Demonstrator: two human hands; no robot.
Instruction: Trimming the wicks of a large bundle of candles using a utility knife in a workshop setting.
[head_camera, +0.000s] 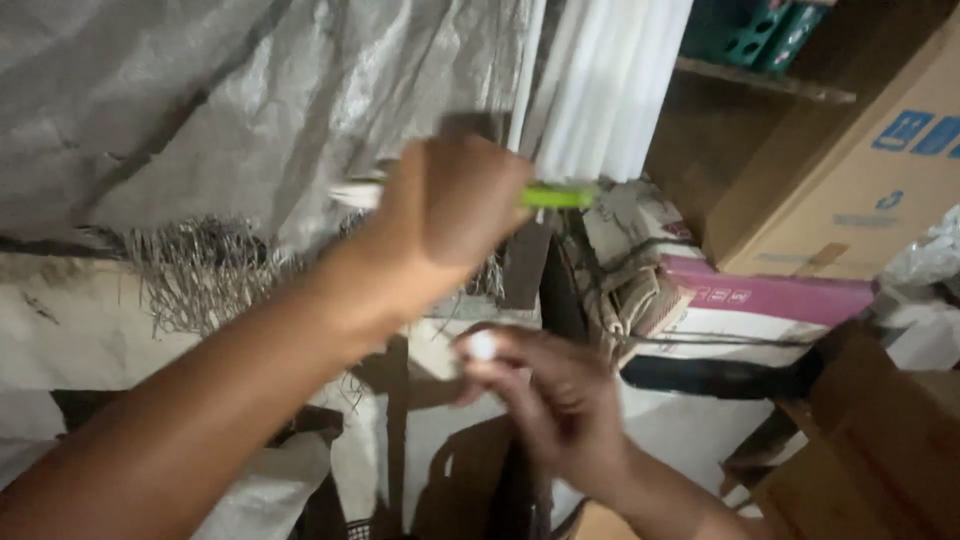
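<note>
Hanging across the upper left, a large grey woven plastic sheet (200, 110) fills most of the view, its lower edge frayed into loose threads (200, 270). Right of it stands a bundle of white tubes (600, 80), upright and close together. Farther right a big brown cardboard box (850, 170) leans under a wooden shelf (760, 80), with green crates (765, 30) on that shelf. Below the box lies a flat pink and white carton (770, 295), and crumpled paper and card (630, 270) is heaped just beside its left end. A second brown box (880, 440) sits at the lower right corner.

The left hand (450, 205) reaches up from the lower left, forearm stretched across the picture, and its fingers are curled tight in a fist around a slim tool with a bright green handle (560, 196). The green part sticks out to the right of the fist, a pale end shows at the left, and the tool lies roughly level in front of the sheet's edge.

The right hand (550, 400) is lower, well below the left, blurred by motion. Its fingertips (480, 365) pinch together around a small white object (483, 346), which shows just at the tips; what it is cannot be told.
</note>
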